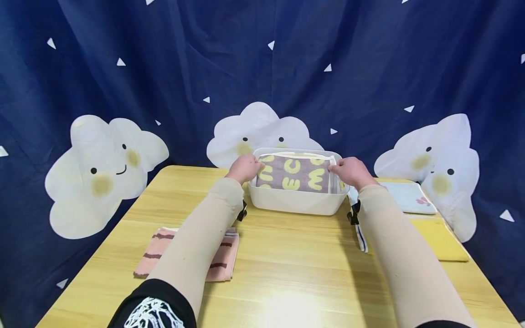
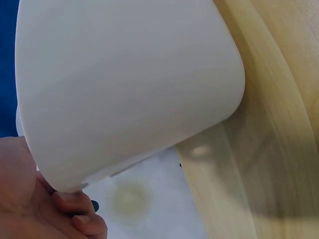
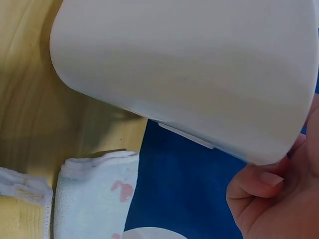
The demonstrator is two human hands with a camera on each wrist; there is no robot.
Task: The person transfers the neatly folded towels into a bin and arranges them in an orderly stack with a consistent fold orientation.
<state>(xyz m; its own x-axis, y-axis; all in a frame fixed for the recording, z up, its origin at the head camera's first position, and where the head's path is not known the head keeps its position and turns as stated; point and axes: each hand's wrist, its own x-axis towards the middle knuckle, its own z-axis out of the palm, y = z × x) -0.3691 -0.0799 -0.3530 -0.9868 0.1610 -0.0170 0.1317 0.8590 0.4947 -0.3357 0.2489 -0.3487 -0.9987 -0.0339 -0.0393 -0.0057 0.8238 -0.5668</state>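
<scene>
In the head view, a white bin [image 1: 293, 203] stood at centre, towards the far edge of the counter [image 1: 287, 264], with a mauve towel [image 1: 283, 171] lettered in yellow inside it. The left hand [image 1: 244, 168] was clamped on the bin's left end and the right hand [image 1: 352, 171] on its right end, thumbs by the towel. A pink towel [image 1: 221, 265] lay lower left; a pale blue towel [image 1: 404, 196] and a yellow towel [image 1: 436, 238] lay at right. The step seemed to call for even pressure from both sides, so the bin stayed level and the towel flat.

In the left wrist view, bent fingers [image 2: 72, 201] held the rim at lower left; the thumb was hidden.

In the right wrist view, the grip closed round the rim at lower right. Whether it also pinched the towel, I could not tell; keeping the thumbs off the cloth would probably have avoided creasing it.
</scene>
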